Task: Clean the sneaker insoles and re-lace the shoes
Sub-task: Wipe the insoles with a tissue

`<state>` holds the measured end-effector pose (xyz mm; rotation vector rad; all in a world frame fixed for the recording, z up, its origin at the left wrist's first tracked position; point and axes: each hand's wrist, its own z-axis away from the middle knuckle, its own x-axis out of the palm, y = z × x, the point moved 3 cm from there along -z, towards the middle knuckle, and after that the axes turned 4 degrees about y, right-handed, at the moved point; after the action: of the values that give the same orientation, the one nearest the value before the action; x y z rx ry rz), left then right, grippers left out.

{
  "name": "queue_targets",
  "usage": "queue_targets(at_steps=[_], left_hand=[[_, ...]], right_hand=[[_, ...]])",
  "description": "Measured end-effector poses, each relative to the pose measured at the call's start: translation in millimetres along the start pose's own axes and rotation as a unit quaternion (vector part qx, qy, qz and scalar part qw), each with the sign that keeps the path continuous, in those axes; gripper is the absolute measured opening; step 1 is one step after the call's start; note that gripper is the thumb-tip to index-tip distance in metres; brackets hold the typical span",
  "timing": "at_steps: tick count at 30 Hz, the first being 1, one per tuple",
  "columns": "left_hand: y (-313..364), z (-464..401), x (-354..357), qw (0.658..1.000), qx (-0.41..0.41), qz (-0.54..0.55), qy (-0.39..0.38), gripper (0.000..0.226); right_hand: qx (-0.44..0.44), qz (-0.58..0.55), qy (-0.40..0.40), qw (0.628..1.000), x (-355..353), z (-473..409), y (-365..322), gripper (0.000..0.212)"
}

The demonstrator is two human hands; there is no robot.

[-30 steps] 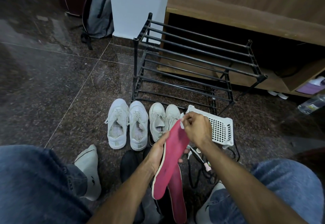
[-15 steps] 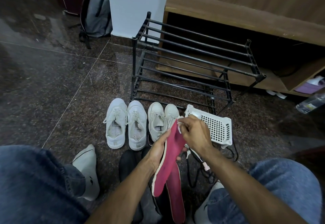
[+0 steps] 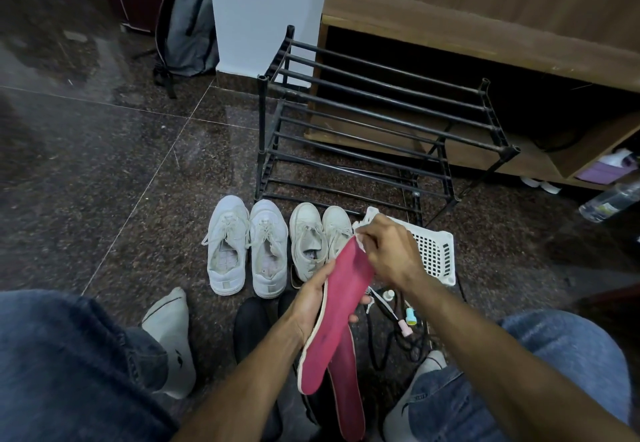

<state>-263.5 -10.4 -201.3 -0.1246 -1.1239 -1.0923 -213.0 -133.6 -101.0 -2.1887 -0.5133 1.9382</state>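
Two pairs of white sneakers (image 3: 247, 245) sit side by side on the floor before a black rack (image 3: 377, 129). The left hand (image 3: 311, 306) grips a pink insole (image 3: 337, 306) tilted upward, above a second insole (image 3: 348, 382). The right hand (image 3: 389, 254) pinches a white cloth (image 3: 360, 232) against its toe end, beside a white basket (image 3: 434, 251).

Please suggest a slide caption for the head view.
Left hand holds a pink foam insole; right hand wipes its tip with white cloth.

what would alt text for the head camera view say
The left hand holds up a pink insole while the right hand rubs its tip with a white cloth. Two pairs of white sneakers sit ahead on dark floor.
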Motion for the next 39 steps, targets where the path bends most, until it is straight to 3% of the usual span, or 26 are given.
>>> queue_targets(at_steps=[5, 10, 18, 22, 27, 32, 37, 39], left_hand=[[6.9, -0.2, 4.4, 0.999, 0.031, 0.011, 0.023, 0.044], [9.1, 4.0, 5.3, 0.999, 0.045, 0.004, 0.019, 0.049], [4.8, 6.7, 7.0, 0.999, 0.027, -0.019, 0.006, 0.050], [3.6, 5.9, 5.0, 0.999, 0.008, -0.036, 0.006, 0.058], [2.2, 3.6, 2.5, 0.999, 0.005, -0.040, 0.003, 0.054], [-1.1, 0.4, -0.3, 0.998, -0.003, -0.067, 0.003, 0.062], [-2.3, -0.1, -2.9, 0.998, -0.001, -0.055, 0.008, 0.060], [-4.2, -0.1, -1.1, 0.998, -0.005, -0.061, 0.000, 0.062]], right_hand=[[-0.105, -0.025, -0.061, 0.992, 10.9, 28.2, -25.7, 0.019], [-0.020, -0.040, -0.022, 0.999, 11.0, 26.2, -17.9, 0.032], [-0.064, 0.059, -0.042, 0.995, 8.4, 22.2, -22.8, 0.026], [0.028, 0.043, 0.013, 0.999, 3.4, 6.6, -6.9, 0.021], [-0.071, 0.025, -0.034, 0.997, 5.9, 22.0, -24.0, 0.021], [-0.004, 0.039, 0.004, 0.999, -1.3, 2.8, -6.3, 0.022], [-0.071, 0.009, -0.018, 0.997, -0.5, 18.0, -14.3, 0.019], [-0.052, 0.016, -0.009, 0.998, -1.5, 15.9, -7.3, 0.019]])
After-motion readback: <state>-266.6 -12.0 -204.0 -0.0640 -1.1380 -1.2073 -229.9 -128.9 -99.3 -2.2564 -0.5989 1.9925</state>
